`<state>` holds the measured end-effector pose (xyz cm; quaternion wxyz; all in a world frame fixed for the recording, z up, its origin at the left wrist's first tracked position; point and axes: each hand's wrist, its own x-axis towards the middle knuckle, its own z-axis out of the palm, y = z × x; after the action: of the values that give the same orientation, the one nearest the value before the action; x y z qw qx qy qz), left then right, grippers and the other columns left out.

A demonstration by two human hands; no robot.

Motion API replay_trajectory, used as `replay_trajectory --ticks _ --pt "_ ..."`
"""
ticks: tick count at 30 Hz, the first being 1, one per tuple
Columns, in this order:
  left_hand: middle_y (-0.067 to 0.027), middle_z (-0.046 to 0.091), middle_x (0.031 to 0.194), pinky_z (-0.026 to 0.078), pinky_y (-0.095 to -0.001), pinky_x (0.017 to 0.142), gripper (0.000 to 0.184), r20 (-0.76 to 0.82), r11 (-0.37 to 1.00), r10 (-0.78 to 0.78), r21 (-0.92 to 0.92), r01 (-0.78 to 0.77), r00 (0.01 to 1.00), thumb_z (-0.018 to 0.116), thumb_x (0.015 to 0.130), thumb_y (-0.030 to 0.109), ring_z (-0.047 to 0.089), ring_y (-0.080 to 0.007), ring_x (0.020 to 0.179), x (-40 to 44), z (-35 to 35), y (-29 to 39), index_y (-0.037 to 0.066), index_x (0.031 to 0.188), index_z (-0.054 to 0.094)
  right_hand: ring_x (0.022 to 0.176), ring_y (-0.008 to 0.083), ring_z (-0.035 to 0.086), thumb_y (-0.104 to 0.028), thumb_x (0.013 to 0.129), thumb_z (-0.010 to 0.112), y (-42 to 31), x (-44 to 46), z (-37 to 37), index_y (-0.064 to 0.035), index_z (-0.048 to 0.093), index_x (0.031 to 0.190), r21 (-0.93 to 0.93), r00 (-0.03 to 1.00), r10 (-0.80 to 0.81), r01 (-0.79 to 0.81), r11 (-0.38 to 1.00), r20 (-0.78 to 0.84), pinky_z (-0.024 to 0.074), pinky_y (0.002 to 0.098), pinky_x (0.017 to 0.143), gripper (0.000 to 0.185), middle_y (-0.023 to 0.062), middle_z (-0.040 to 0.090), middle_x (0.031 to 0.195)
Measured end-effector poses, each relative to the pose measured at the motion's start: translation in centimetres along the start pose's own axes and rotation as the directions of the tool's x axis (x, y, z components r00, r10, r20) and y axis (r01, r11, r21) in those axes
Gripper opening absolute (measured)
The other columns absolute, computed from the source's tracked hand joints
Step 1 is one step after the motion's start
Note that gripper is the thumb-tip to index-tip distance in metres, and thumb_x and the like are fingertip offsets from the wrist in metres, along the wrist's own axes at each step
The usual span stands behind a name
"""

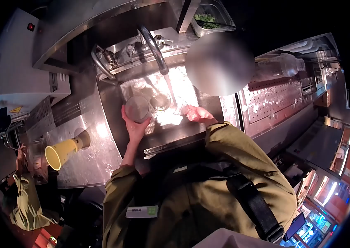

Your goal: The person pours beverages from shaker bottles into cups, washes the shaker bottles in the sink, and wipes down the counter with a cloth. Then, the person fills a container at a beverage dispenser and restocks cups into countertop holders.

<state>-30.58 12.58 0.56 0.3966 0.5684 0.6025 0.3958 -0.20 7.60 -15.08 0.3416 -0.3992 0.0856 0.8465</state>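
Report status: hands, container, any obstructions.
Left hand holding round container over sink. Right hand beside running water, grip unclear in glare. No visible obstruction at either hand.

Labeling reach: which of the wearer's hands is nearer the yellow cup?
Left. The left hand is over the sink, right of the yellow cup; the right hand is farther right.

Single head-worn fisheye view, looking forward and steeply down from above the wearer's olive-green long-sleeved jacket [208, 202], rectangular stainless-steel sink basin [111, 109] near and roughly central, surroundings farther off, curving toward dark frame edges.
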Motion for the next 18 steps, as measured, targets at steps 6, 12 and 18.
replay_trajectory --ticks 6,12,18 --pt "-0.0204 0.032 0.126 0.033 -0.036 0.096 0.102 0.132 0.994 0.021 0.1 -0.035 0.991 0.078 0.053 0.014 0.037 -0.0298 0.116 0.9 -0.2 0.0 0.0 0.132 0.015 0.063 0.0209 0.056 -0.023 0.083 0.046 -0.1 -1.0 4.1 -0.0032 0.056 0.095 -0.283 0.995 -0.092 0.099 0.954 0.037 0.0428 0.0303 0.052 0.025 0.0144 0.059 0.073" --pt "-0.0209 0.036 0.126 0.035 -0.0369 0.096 0.1 0.337 0.994 0.072 0.048 -0.094 0.939 0.077 0.053 0.014 0.038 -0.0308 0.116 2.3 3.0 -0.3 -0.002 0.131 0.018 0.068 0.0277 0.06 -0.018 0.079 0.049 -3.5 -1.4 8.7 -0.0035 0.059 0.09 -0.979 0.812 -0.57 0.015 -0.203 0.131 0.0486 0.0343 0.061 0.021 0.0164 0.061 0.075" --pt "-0.0171 0.039 0.121 0.038 -0.0395 0.091 0.086 0.327 0.967 0.085 -0.254 0.001 0.941 0.072 0.063 0.009 0.041 -0.0297 0.11 2.0 7.2 -1.2 0.003 0.131 0.02 0.075 0.0323 0.058 -0.021 0.077 0.05 -5.5 -12.6 16.0 -0.0039 0.052 0.105 -0.896 0.583 -0.777 -0.177 -0.406 0.237 0.0472 0.0419 0.065 0.032 0.0174 0.057 0.085"
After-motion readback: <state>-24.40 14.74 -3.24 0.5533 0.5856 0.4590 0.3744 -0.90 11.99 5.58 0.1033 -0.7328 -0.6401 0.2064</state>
